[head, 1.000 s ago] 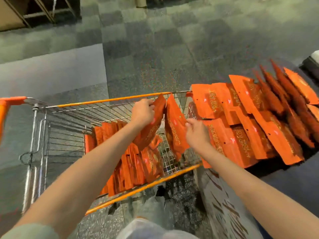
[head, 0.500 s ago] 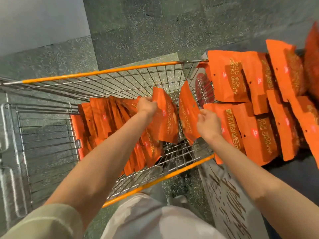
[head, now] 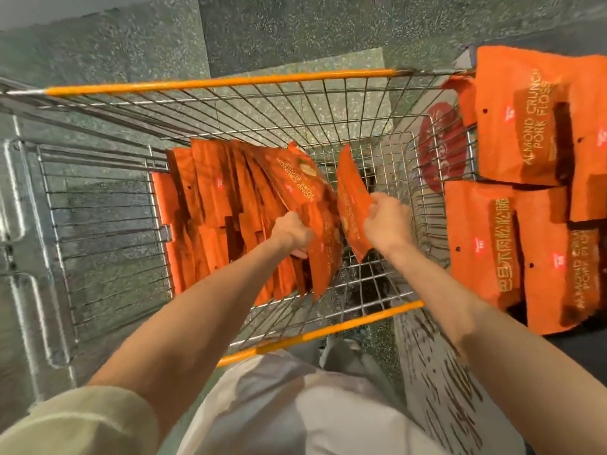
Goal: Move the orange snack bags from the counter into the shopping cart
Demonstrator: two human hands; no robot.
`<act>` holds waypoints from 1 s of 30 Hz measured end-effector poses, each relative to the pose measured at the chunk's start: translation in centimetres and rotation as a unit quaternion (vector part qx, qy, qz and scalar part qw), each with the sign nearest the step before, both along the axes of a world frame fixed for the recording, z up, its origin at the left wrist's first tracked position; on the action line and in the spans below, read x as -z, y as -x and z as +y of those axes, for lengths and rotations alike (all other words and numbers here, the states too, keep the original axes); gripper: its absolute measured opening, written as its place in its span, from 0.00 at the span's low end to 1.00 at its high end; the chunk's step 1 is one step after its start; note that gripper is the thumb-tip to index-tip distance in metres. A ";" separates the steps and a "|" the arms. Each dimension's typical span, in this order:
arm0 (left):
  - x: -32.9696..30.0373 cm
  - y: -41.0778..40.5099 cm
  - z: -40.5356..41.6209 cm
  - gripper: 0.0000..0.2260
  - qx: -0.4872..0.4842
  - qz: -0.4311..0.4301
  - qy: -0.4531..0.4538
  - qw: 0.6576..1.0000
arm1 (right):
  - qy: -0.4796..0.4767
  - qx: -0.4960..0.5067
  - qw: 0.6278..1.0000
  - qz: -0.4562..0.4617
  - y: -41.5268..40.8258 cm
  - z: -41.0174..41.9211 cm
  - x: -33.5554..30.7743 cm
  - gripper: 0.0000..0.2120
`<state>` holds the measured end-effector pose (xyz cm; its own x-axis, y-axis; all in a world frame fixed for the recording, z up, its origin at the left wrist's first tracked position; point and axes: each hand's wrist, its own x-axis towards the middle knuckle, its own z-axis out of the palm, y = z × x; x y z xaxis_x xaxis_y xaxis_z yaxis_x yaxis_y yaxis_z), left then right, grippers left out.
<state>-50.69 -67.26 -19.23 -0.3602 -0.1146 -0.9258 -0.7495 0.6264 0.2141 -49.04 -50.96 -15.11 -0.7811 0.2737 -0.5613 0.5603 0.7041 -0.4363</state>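
Fingers hold bags inside wire cart over speckled floor.

Your snack bags are bright orange w/ gold lettering. Cart is silver wire w/ orange rails; floor is speckled grey-green.
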 end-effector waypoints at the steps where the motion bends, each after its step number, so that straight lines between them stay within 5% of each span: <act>1: 0.2 0.1 0.1 0.07 -0.005 0.001 -0.005 1.000 | -0.006 0.009 1.000 0.023 0.2 -0.5 0.2 0.12; 6: 1.2 -0.3 -0.6 0.09 -0.047 -0.006 -0.037 0.998 | 0.013 -0.011 0.994 0.104 0.8 -3.2 2.7 0.12; 13: 2.0 -1.1 -2.0 0.17 -0.054 0.015 -0.058 0.997 | 0.071 -0.024 0.996 0.044 1.8 -5.4 5.7 0.13; 21: 2.5 -2.4 -3.0 0.06 -0.028 0.063 -0.079 0.994 | 0.134 0.015 0.991 0.024 2.9 -6.2 5.1 0.11; 30: -0.7 -2.6 -3.0 0.09 -0.052 0.129 -0.077 0.987 | 0.224 0.052 0.973 0.002 0.1 -4.5 0.4 0.08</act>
